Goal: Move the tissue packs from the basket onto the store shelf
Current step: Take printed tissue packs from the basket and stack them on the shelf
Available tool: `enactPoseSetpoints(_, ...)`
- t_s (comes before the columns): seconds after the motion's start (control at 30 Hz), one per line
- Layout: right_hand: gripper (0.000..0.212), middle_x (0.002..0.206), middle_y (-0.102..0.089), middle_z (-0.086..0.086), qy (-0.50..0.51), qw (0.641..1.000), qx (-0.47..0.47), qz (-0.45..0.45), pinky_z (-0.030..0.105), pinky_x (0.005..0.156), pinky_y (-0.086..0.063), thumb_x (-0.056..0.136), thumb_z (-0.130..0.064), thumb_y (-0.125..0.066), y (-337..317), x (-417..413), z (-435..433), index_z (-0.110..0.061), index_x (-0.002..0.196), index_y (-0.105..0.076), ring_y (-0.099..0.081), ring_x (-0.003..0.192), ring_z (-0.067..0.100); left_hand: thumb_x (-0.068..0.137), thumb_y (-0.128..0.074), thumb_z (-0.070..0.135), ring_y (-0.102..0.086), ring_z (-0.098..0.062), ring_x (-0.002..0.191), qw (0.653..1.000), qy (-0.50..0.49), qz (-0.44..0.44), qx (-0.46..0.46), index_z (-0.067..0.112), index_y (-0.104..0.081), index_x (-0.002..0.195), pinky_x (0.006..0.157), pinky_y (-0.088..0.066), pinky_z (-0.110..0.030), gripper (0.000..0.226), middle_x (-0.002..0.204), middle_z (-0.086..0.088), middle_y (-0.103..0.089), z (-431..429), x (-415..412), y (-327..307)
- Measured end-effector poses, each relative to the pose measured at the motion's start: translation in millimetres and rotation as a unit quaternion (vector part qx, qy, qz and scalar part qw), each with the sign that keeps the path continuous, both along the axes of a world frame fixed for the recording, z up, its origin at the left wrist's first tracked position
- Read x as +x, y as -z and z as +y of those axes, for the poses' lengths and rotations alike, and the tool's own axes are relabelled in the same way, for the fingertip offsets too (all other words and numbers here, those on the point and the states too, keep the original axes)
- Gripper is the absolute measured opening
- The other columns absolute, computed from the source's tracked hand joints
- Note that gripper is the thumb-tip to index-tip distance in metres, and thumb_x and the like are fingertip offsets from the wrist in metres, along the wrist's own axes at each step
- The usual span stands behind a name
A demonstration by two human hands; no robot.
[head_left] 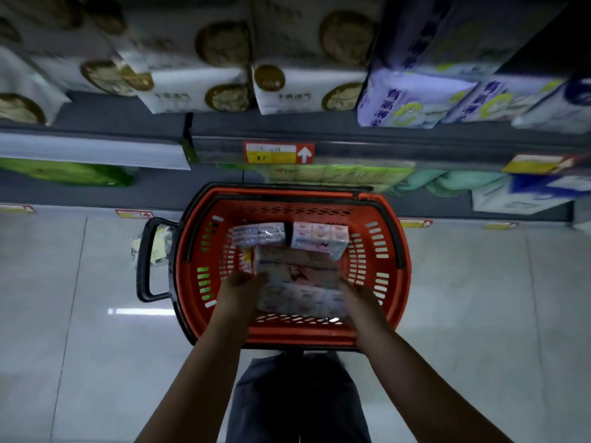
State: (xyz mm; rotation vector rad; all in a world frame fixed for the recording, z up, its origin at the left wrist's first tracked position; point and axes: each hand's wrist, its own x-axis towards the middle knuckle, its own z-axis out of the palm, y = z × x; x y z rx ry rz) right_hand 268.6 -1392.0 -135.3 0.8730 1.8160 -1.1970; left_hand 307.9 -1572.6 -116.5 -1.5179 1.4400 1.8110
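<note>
A red plastic basket (377, 215) with black handles stands on the floor in front of the shelving. Inside it lie several tissue packs: a bluish pack (258, 234) at the back left, a pink-and-white pack (319, 236) at the back right, and a large pale pack (299, 281) in front. My left hand (238, 287) grips the large pack's left end and my right hand (359, 298) grips its right end. Both hands are inside the basket.
The store shelf (319, 129) above the basket holds white packs with gold seals (220, 68) and purple packs (412, 100). A red price tag (278, 152) hangs on its edge. Green packs (339, 175) fill the lower shelf. Pale floor tiles (80, 314) lie on both sides.
</note>
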Motion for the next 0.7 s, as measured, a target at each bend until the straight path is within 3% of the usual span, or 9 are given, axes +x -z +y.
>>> enactPoseSetpoints(0.1,0.027,0.083,-0.062,0.001,0.017,0.999,-0.028,-0.005,0.031,0.075,-0.05,0.094,-0.041,-0.051,-20,0,-1,-0.016,0.101,-0.059,-0.062,0.083,0.023,0.09,-0.06,0.012,-0.067,-0.036,0.088,1.0,0.011,0.014,-0.011,0.009,-0.058,0.1,0.081,-0.055,-0.049,0.01,0.101,-0.019,-0.066,-5,-2,-35)
enactPoseSetpoints(0.23,0.024,0.081,-0.061,0.001,0.035,0.999,-0.036,0.004,0.026,0.059,-0.044,0.093,-0.042,-0.052,-60,4,-4,-0.018,0.093,-0.057,-0.06,0.074,0.018,0.092,-0.058,0.012,-0.066,-0.028,0.08,0.998,0.029,0.046,-0.021,0.015,-0.055,0.091,0.071,-0.055,-0.042,0.004,0.093,-0.013,-0.065,-6,-2,-79)
enactPoseSetpoints(0.4,0.022,0.086,-0.066,0.005,0.05,0.997,-0.047,0.018,0.033,0.074,-0.053,0.091,-0.043,-0.055,-118,5,-13,-0.021,0.088,-0.059,-0.065,0.083,0.024,0.093,-0.056,0.013,-0.067,-0.028,0.084,0.995,0.034,0.081,-0.039,0.016,-0.06,0.102,0.068,-0.055,-0.041,0.01,0.094,-0.009,-0.068,-12,0,-137)
enactPoseSetpoints(0.53,0.024,0.085,-0.066,0.003,0.028,0.997,-0.063,0.043,0.04,0.086,-0.053,0.09,-0.046,-0.054,-166,-2,-14,-0.027,0.078,-0.059,-0.065,0.086,0.025,0.09,-0.062,0.014,-0.067,-0.043,0.087,0.994,0.025,0.081,-0.064,0.005,-0.063,0.099,0.077,-0.055,-0.057,0.014,0.097,-0.023,-0.069,-17,0,-181)
enactPoseSetpoints(0.63,0.031,0.077,-0.064,0.001,0.018,0.997,-0.05,0.065,0.041,0.087,-0.052,0.086,-0.049,-0.058,-205,-11,-15,-0.023,0.07,-0.059,-0.063,0.078,0.022,0.089,-0.062,0.019,-0.069,-0.04,0.081,0.993,0.032,0.092,-0.07,0.001,-0.065,0.1,0.076,-0.055,-0.049,0.021,0.096,-0.027,-0.069,-18,0,-218)
enactPoseSetpoints(0.7,0.024,0.077,-0.062,0.001,0.046,0.993,-0.07,0.079,0.039,0.079,-0.053,0.086,-0.043,-0.063,-231,-13,-15,-0.022,0.074,-0.06,-0.062,0.075,0.021,0.089,-0.062,0.02,-0.071,-0.03,0.07,0.993,0.024,0.098,-0.067,0.003,-0.062,0.1,0.061,-0.058,-0.038,0.02,0.089,-0.021,-0.07,-17,0,-241)
